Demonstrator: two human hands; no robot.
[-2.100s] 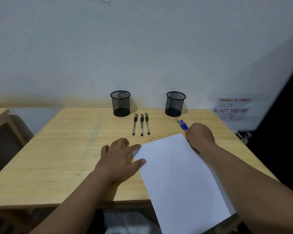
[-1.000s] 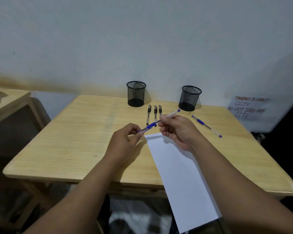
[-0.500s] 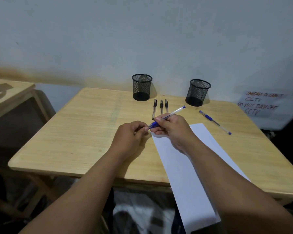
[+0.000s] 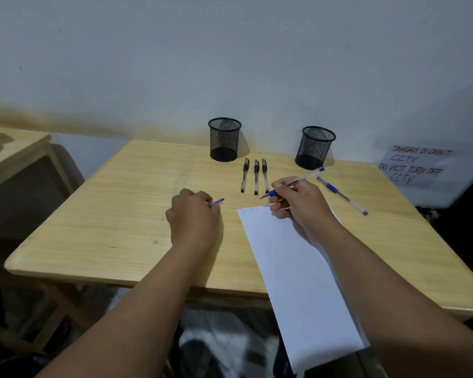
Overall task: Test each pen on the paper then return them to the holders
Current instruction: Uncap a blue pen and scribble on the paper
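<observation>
My right hand [image 4: 301, 204] grips an uncapped blue pen [image 4: 305, 178], its tip just above the top edge of the white paper [image 4: 292, 271]. A small scribble [image 4: 250, 210] marks the paper's top left corner. Closed around the blue pen cap [image 4: 216, 202], my left hand [image 4: 193, 218] rests on the table to the left of the paper. Three black pens [image 4: 256, 175] lie side by side between two empty black mesh holders [image 4: 224, 139] [image 4: 315, 147]. A second blue pen [image 4: 342, 195] lies to the right.
The wooden table [image 4: 120, 214] stands against a white wall. The paper overhangs the table's front edge. A handwritten CCTV notice [image 4: 414, 166] hangs on the wall at the right. Another wooden table [image 4: 8, 151] stands to the left.
My left hand has pulled the cap off the blue pen and moved left with it. My right hand has shifted right with the pen, and a scribble now shows on the paper.
</observation>
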